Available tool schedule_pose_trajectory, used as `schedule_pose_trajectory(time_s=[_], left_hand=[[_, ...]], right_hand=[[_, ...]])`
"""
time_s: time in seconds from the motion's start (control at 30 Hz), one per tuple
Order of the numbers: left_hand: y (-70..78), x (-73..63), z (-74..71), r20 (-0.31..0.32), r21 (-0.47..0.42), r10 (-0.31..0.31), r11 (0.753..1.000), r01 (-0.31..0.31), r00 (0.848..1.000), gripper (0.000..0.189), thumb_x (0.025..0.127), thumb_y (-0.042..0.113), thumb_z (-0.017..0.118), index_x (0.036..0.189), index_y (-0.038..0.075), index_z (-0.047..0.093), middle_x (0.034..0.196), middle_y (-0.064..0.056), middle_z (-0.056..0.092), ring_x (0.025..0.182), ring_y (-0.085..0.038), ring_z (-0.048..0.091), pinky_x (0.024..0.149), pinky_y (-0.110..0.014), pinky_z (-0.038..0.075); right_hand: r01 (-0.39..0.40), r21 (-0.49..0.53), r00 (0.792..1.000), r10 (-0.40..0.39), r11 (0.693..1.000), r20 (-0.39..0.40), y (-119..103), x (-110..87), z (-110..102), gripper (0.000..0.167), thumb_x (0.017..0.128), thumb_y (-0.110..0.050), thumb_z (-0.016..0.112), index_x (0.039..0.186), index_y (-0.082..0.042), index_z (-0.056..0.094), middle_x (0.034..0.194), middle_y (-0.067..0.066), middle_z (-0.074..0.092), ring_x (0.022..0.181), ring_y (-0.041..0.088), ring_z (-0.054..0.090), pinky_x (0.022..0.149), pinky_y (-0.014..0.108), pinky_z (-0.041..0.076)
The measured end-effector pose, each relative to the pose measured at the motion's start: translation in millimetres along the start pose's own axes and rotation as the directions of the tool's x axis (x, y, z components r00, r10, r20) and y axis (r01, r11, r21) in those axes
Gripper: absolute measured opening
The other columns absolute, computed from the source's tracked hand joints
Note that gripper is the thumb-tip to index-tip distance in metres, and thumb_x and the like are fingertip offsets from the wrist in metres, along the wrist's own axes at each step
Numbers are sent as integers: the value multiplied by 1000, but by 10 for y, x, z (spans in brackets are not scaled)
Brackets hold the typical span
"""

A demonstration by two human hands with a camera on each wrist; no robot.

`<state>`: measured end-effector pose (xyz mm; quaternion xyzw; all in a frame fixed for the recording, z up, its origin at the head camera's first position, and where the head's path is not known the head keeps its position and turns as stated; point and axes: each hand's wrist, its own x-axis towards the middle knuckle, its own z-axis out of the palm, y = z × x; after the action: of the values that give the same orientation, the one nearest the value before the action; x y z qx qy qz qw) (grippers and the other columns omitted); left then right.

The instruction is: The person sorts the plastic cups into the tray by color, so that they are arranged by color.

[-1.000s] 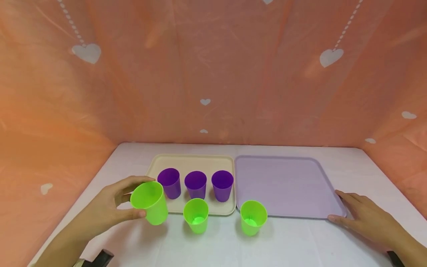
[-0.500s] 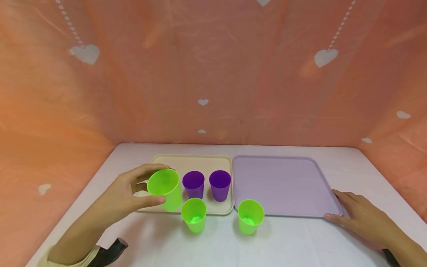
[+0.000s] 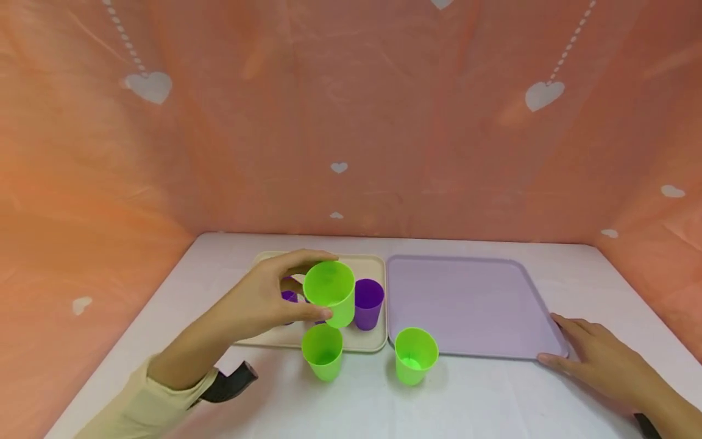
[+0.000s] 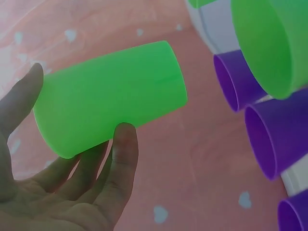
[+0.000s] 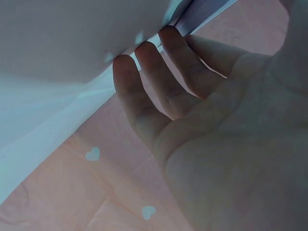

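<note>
My left hand (image 3: pixel 269 300) holds a bright green plastic cup (image 3: pixel 343 310) between thumb and fingers, up in the air over the cream tray (image 3: pixel 368 266). In the left wrist view this held cup (image 4: pixel 108 96) lies sideways across the picture. Purple cups stand in a row on the cream tray; the right one (image 3: pixel 367 312) shows well, while the hand and held cup partly cover the others. Two more green cups stand on the table: one (image 3: pixel 325 363) at the cream tray's front edge, the other (image 3: pixel 414 364) farther right. My right hand (image 3: pixel 600 361) rests at the front right corner of the lavender tray (image 3: pixel 466 305), fingers relaxed.
The two trays lie side by side on a white-covered table (image 3: pixel 482 399). An orange-pink sheet (image 3: pixel 384 122) with white hearts hangs behind and at both sides. A black strap piece (image 3: pixel 230 383) sticks out at my left wrist.
My left hand has carried the green cup right and upward, from left of the purple cups to in front of the middle one. My right hand stays at the lavender tray's corner.
</note>
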<state>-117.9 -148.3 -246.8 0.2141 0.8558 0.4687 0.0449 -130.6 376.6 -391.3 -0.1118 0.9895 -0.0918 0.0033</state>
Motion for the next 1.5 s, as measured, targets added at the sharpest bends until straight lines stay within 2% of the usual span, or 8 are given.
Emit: schedule_pose_trajectory(time_s=[0.27, 0.47, 0.6, 0.8, 0.97, 1.3, 1.5], left_hand=[[120, 311, 153, 80, 49, -19, 999, 15, 997, 70, 74, 27, 89, 137, 21, 58, 124, 1, 66, 106, -18, 69, 90, -33, 59], [143, 477, 232, 90, 49, -35, 998, 31, 995, 69, 74, 28, 89, 136, 23, 58, 122, 4, 67, 110, -17, 66, 85, -27, 58], [126, 573, 328, 126, 30, -51, 998, 47, 991, 69, 74, 27, 89, 136, 22, 59, 123, 3, 67, 109, -16, 65, 83, -26, 59], [100, 711, 465, 151, -9, -15, 1000, 16, 988, 68, 72, 20, 90, 134, 18, 60, 123, 3, 66, 111, -16, 64, 83, -24, 59], [80, 834, 557, 172, 24, 17, 999, -22, 985, 68, 72, 19, 90, 133, 15, 61, 124, -1, 67, 111, -18, 64, 82, -22, 58], [83, 1028, 662, 259, 50, 29, 998, -44, 965, 68, 68, 13, 92, 130, 15, 64, 126, -4, 68, 107, -18, 67, 81, -19, 57], [36, 1149, 713, 342, 76, 53, 994, -83, 938, 67, 70, 12, 91, 131, 16, 64, 128, -3, 67, 108, -18, 66, 82, -19, 57]], right_hand=[[5, 22, 1000, -4, 1000, -21, 4, -7, 37, 90, 87, -57, 68, 145, 6, 42, 136, 31, 50, 122, 51, 45, 89, 73, 40], [19, 8, 999, -19, 1000, -34, 1, 17, 36, 90, 86, -57, 70, 144, 7, 43, 135, 32, 50, 120, 51, 46, 89, 72, 40], [25, 12, 999, -24, 1000, -40, 9, 5, 40, 89, 86, -56, 70, 143, 7, 44, 133, 33, 51, 120, 51, 47, 89, 71, 41], [29, 0, 999, -29, 1000, -40, 30, -4, 46, 89, 85, -56, 71, 143, 7, 44, 134, 32, 51, 120, 50, 46, 88, 72, 41], [27, 3, 999, -27, 1000, -38, 21, -1, 41, 90, 85, -56, 71, 143, 8, 44, 134, 32, 51, 120, 51, 46, 88, 72, 41], [31, -8, 998, -32, 999, -55, -22, -4, 48, 89, 84, -55, 73, 141, 8, 46, 132, 32, 52, 119, 51, 48, 89, 70, 42], [17, -9, 999, -17, 1000, -41, 22, -7, 58, 90, 86, -57, 70, 143, 7, 43, 134, 32, 51, 120, 52, 46, 89, 72, 41]])
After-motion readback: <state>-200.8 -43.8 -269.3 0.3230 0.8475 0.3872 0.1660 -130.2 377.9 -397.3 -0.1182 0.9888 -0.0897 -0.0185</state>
